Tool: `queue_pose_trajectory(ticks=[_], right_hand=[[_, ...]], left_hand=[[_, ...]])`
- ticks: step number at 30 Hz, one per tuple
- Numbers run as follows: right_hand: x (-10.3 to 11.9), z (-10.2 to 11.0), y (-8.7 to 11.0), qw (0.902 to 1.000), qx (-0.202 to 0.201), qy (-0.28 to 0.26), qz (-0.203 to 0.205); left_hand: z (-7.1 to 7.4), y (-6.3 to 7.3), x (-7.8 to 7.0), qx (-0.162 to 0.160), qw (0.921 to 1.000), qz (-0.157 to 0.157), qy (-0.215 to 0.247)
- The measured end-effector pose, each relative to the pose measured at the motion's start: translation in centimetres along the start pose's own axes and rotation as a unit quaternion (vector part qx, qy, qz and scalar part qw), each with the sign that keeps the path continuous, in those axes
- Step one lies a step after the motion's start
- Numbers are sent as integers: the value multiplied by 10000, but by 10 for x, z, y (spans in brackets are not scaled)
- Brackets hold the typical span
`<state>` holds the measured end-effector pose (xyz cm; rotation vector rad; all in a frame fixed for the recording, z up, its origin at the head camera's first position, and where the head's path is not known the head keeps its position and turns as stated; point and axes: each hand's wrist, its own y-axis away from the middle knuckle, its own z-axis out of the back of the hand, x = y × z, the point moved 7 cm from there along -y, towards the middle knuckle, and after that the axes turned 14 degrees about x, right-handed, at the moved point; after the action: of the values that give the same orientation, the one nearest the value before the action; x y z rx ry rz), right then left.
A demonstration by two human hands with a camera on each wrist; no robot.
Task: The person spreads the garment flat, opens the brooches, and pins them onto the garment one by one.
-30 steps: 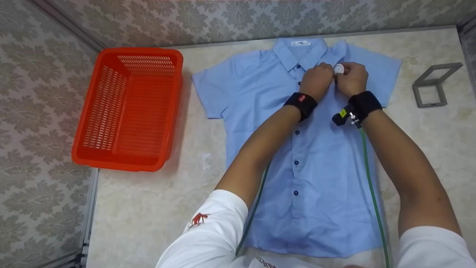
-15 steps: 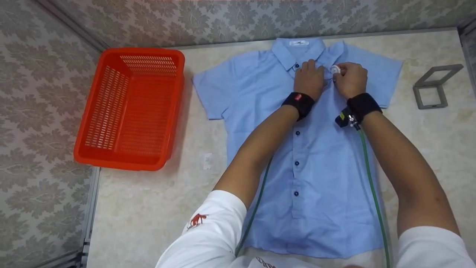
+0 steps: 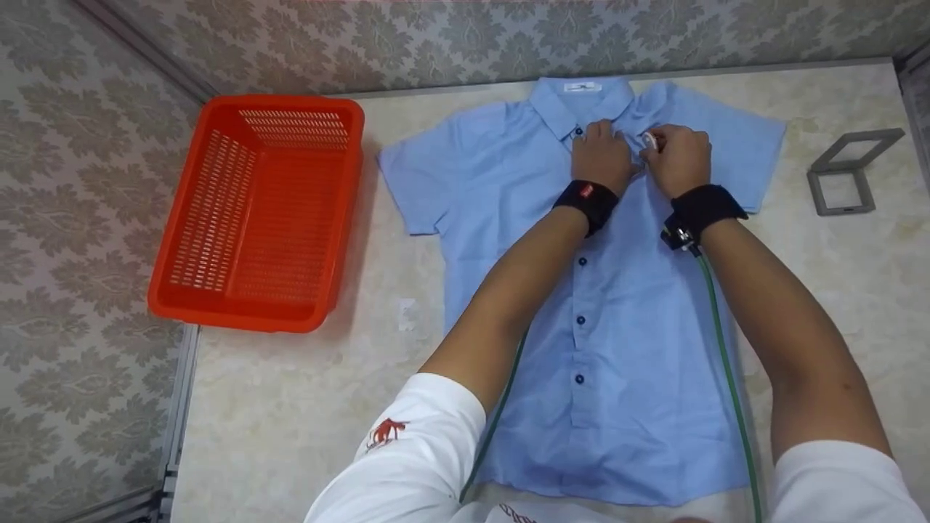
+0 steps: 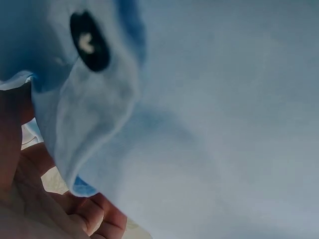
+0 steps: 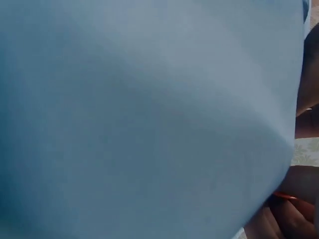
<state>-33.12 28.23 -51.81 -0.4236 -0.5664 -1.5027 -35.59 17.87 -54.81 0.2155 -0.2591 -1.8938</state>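
Observation:
A light blue short-sleeved shirt (image 3: pixel 654 349) lies face up on the table with its collar at the far side. Near the chest, my left hand (image 3: pixel 601 158) grips a fold of the cloth; the left wrist view has its fingers (image 4: pixel 87 214) at the edge of the fabric, below a dark button (image 4: pixel 89 41). Close to its right, my right hand (image 3: pixel 679 161) pinches a small round white badge (image 3: pixel 650 141), seen nearly edge-on against the shirt front. In the right wrist view, raised cloth (image 5: pixel 149 124) hides most of that hand, and the fingertips are partly covered.
A red plastic basket (image 3: pixel 341 240) stands at the left of the table (image 3: pixel 290 414). An opened grey square frame-like case (image 3: pixel 843 211) lies at the right. A green cable (image 3: pixel 719 327) runs from the right wristband over the shirt.
My left hand has shifted left from beside the right hand and taken up shirt cloth. My right hand has moved slightly left and turned the badge from face-up to nearly edge-on.

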Motion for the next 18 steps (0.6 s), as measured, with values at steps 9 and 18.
queue_pose_trajectory(ticks=[9,18], right_hand=[[5,-2,0,9995,-101,290,65],[7,-4,0,9989,-196,404,128]], left_hand=[[1,-1,2,-19,10000,-73,9],[3,1,5,115,9998,-64,-134]])
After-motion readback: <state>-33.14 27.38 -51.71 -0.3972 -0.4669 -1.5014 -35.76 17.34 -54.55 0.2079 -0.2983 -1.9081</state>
